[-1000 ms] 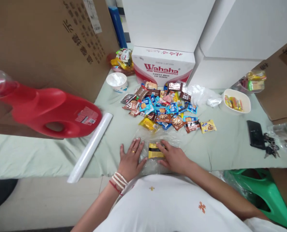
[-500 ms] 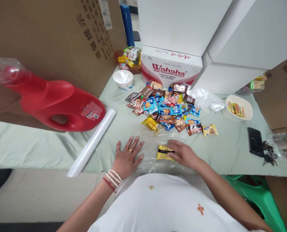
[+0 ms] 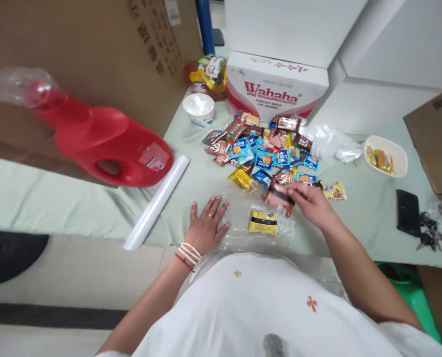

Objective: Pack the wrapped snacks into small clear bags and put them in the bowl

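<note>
Two hands are seen over the bench: the left hand (image 3: 207,229) is pressed flat, fingers spread, on the clear bag (image 3: 243,233) beside the yellow packet (image 3: 262,221), while a brown packet (image 3: 279,197), seemingly pinched in the right hand (image 3: 310,203), is held just above-right of it.

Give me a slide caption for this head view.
Left hand flat on clear plastic beside yellow packet; right hand grips brown packet.
</note>
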Motion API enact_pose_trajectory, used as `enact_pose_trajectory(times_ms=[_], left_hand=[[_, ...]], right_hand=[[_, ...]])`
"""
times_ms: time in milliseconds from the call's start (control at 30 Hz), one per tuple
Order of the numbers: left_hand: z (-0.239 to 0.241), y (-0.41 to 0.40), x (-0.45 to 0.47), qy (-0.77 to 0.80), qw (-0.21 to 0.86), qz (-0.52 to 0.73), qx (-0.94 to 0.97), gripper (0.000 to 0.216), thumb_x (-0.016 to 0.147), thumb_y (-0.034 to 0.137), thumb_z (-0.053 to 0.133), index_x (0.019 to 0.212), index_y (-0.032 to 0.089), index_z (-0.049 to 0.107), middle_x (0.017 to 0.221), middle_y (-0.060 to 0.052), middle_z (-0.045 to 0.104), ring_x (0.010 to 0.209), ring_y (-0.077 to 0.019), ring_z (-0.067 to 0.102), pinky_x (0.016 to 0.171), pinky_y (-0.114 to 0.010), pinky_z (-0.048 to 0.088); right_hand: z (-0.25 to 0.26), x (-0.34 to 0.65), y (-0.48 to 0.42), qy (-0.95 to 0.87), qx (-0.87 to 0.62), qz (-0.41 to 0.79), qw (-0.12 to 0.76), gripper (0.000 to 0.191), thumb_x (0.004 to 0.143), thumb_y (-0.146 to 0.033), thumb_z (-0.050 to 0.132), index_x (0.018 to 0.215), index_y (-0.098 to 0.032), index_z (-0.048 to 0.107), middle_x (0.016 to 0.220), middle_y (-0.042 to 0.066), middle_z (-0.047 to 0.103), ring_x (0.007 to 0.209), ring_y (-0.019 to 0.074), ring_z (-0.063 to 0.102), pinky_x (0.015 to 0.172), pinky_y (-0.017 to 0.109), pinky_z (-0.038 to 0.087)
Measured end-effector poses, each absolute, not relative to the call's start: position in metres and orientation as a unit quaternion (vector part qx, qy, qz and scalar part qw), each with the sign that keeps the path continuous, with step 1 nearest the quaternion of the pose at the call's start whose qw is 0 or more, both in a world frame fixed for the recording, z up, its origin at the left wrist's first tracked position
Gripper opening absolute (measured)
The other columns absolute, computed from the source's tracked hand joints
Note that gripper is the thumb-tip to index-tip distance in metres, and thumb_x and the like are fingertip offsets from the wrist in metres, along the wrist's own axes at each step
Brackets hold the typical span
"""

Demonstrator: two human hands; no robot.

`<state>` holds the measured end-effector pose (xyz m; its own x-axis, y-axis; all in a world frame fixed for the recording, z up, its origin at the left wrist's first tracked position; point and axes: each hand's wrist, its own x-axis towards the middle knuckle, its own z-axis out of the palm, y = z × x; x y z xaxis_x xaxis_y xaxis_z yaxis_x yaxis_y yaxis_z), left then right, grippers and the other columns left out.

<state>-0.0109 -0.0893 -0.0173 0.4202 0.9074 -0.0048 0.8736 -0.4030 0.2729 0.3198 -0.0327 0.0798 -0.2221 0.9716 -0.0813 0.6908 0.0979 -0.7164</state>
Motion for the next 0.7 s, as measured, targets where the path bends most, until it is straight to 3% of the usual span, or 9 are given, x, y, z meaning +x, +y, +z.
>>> enact_pose_trajectory(times_ms=[100,200,267,400,467,600,700], left_hand=[[-0.017,-0.088,-0.012,0.534,0.129,0.089,0.831,0.063,0.102,0.047,0.044,0.162,0.028,0.034,0.168,-0.014,0.032,0.154,-0.0352,0.035,0.124,-0.071,0.003],[-0.012,-0.092,-0.016,0.545,0.115,0.103,0.824,0.061,0.102,0.044,0.045,0.16,0.031,0.037,0.169,-0.013,0.031,0.155,-0.0357,0.033,0.124,-0.071,0.005],[-0.006,-0.097,-0.017,0.552,0.093,0.113,0.821,0.059,0.102,0.043,0.046,0.16,0.032,0.038,0.169,-0.012,0.033,0.156,-0.0358,0.03,0.124,-0.07,0.002],[0.001,-0.107,-0.012,0.548,0.067,0.123,0.825,0.06,0.102,0.04,0.046,0.161,0.035,0.035,0.166,-0.009,0.038,0.156,-0.0355,0.029,0.123,-0.071,-0.006],[-0.001,-0.108,-0.008,0.537,0.078,0.112,0.833,0.059,0.103,0.039,0.044,0.161,0.035,0.034,0.164,-0.01,0.042,0.154,-0.0358,0.035,0.121,-0.074,-0.01],[-0.014,-0.105,-0.006,0.526,0.116,0.094,0.837,0.056,0.105,0.041,0.039,0.16,0.034,0.035,0.162,-0.011,0.045,0.151,-0.0353,0.039,0.118,-0.078,-0.011],[-0.019,-0.103,-0.01,0.522,0.125,0.095,0.838,0.056,0.105,0.042,0.039,0.16,0.032,0.036,0.163,-0.012,0.042,0.153,-0.0345,0.036,0.12,-0.077,-0.004]], right_hand=[[0.066,0.307,-0.067,-0.719,-0.559,0.396,0.119,0.035,0.103,-0.029,0.04,0.114,-0.022,0.073,0.105,0.006,0.076,0.095,0.0219,0.07,0.086,0.034,0.055],[0.061,0.291,-0.083,-0.738,-0.612,0.284,0.03,0.038,0.104,-0.027,0.039,0.123,-0.02,0.07,0.126,0.011,0.069,0.099,0.0234,0.07,0.085,0.034,0.053],[0.07,0.282,-0.087,-0.744,-0.63,0.22,0.0,0.041,0.106,-0.037,0.039,0.134,-0.021,0.065,0.138,0.014,0.062,0.101,0.0249,0.07,0.081,0.034,0.053],[0.087,0.258,-0.093,-0.792,-0.573,0.203,-0.05,0.062,0.092,-0.056,0.067,0.144,-0.024,0.055,0.139,0.015,0.061,0.112,0.0304,0.063,0.081,0.035,0.052],[0.084,0.248,-0.097,-0.808,-0.551,0.191,-0.083,0.071,0.085,-0.047,0.078,0.146,-0.021,0.052,0.133,0.017,0.064,0.116,0.0332,0.058,0.083,0.037,0.052],[0.068,0.259,-0.1,-0.825,-0.53,0.173,-0.093,0.058,0.092,-0.02,0.062,0.149,-0.017,0.049,0.135,0.017,0.062,0.119,0.0336,0.051,0.092,0.042,0.048],[0.064,0.279,-0.095,-0.826,-0.523,0.195,-0.08,0.062,0.091,-0.016,0.058,0.152,-0.011,0.045,0.142,0.017,0.058,0.118,0.0324,0.05,0.097,0.043,0.045]])
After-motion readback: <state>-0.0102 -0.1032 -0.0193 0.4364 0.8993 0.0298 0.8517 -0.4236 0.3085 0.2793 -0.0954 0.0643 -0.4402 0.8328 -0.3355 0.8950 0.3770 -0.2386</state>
